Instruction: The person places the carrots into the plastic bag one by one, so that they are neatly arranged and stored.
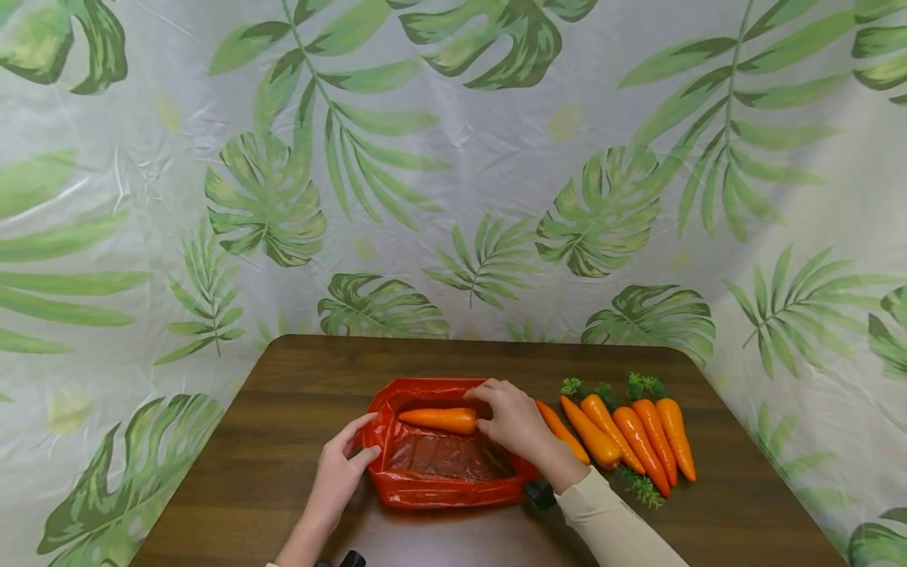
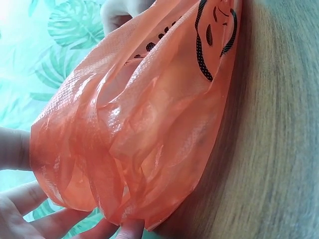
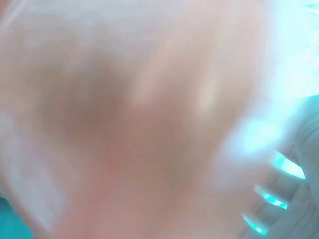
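Note:
A red plastic bag [image 1: 446,494] lies on the table with its mouth spread wide. Inside it is an orange carrot [image 1: 438,420], thick end toward the right. My left hand [image 1: 338,471] holds the bag's left rim. The left wrist view shows the bag's side [image 2: 149,129] with black printing and the left fingers [image 2: 65,221] along its edge. Over the bag's right part, my right hand [image 1: 516,421] curls at the carrot's thick end, thumb and fingertips around it; the carrot's top is hidden by the hand. Blurred, see-through plastic [image 3: 149,124] fills most of the right wrist view.
Several more carrots [image 1: 641,442] with green tops lie side by side at the right of the bag, the nearest by my right forearm. The dark wooden table [image 1: 298,409] ends at a leaf-patterned curtain [image 1: 496,173] behind.

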Motion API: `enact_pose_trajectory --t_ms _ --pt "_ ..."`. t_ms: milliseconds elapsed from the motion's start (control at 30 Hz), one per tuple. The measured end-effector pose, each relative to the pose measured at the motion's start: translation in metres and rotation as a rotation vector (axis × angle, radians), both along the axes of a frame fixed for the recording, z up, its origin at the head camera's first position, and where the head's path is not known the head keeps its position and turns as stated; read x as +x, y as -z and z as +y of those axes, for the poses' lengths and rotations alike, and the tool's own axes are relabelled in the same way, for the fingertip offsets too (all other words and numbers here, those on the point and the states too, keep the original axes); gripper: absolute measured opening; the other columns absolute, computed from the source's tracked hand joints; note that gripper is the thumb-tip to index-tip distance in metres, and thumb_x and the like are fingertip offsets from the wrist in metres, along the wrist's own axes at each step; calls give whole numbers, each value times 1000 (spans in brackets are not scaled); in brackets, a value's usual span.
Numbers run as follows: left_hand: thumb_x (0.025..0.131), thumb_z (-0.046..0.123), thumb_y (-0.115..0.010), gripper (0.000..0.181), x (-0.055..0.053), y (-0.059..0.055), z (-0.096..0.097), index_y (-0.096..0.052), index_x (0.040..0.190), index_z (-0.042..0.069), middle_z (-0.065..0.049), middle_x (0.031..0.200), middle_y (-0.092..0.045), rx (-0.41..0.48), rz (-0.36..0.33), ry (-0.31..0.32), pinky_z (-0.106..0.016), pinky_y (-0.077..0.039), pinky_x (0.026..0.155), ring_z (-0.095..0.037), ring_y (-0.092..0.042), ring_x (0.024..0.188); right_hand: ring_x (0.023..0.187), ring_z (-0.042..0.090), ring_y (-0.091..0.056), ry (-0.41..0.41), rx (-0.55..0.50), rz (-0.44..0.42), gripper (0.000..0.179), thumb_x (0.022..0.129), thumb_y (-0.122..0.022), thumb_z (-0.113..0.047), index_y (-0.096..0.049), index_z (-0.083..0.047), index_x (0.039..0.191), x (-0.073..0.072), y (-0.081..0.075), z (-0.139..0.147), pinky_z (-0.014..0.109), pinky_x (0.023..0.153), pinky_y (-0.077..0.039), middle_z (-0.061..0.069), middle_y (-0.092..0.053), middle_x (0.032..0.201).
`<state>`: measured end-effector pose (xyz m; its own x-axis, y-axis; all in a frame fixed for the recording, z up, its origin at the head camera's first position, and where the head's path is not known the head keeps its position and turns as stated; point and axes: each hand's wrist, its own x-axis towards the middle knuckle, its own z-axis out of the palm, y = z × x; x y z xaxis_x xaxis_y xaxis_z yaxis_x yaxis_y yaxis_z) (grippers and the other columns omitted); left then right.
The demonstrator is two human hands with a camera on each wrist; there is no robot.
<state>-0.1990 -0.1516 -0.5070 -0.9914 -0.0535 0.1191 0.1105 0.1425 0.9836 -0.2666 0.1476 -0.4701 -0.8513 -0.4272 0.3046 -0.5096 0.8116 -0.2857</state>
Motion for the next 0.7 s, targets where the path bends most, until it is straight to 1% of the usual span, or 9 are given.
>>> enact_pose_trajectory --t_ms 67,133,200,300,400,500,567,700 --pt "89 -3 -68 48 0 0 0 -64 135 10 -12 142 -56 -2 0 -1 -35 -49 100 -31 -51 132 101 21 -62 7 -25 -3 43 79 -86 -15 -73 -22 120 2 -4 1 42 80 -56 -6 -65 111" --pt "89 -2 -68 48 0 0 0 -64 135 10 -12 142 -56 -5 2 -2 -38 -47 102 -31 -50 133 100 21 -63 21 -47 -4 44 79 -86 -16 -73 -22 120 3 -6 3 42 79 -56 -6 -65 111" --pt "89 -3 -68 48 0 0 -1 -64 135 10 -12 142 -56 -2 5 0 -34 -48 101 -31 -50 133 99 21 -63 36 -65 -1 44 79 -87 -17 -73 -22 121 5 -8 6 42 77 -56 -6 -65 112" --pt "89 -3 -68 48 1 0 0 -64 135 10 -13 142 -56 4 10 2 -23 -48 94 -31 -52 131 99 24 -65 56 -104 -11 45 79 -87 -17 -73 -22 122 9 -13 11 42 76 -56 -4 -66 114" --pt "89 -3 -68 48 1 -1 0 -64 135 9 -14 142 -56 12 10 5 -19 -48 91 -32 -53 130 98 26 -65 63 -145 -34 45 80 -86 -17 -72 -21 123 13 -19 17 43 75 -56 0 -67 116" --pt "89 -3 -68 47 1 -1 0 -64 135 9 -14 142 -56 12 4 4 -23 -50 92 -33 -54 129 97 24 -66 75 -168 -37 45 80 -87 -19 -72 -20 123 17 -24 23 41 76 -57 1 -67 117" --pt "90 -3 -68 47 1 -1 0 -64 135 9 -15 142 -56 9 4 3 -27 -51 94 -33 -53 129 94 22 -65 85 -179 -39 45 80 -86 -19 -72 -19 123 19 -25 28 39 73 -56 1 -67 118" --pt "90 -4 -68 47 0 0 0 -64 135 9 -16 142 -56 9 7 3 -30 -52 95 -34 -54 128 96 26 -66 102 -201 -27 45 80 -86 -18 -73 -18 122 20 -25 37 40 75 -56 3 -67 119"
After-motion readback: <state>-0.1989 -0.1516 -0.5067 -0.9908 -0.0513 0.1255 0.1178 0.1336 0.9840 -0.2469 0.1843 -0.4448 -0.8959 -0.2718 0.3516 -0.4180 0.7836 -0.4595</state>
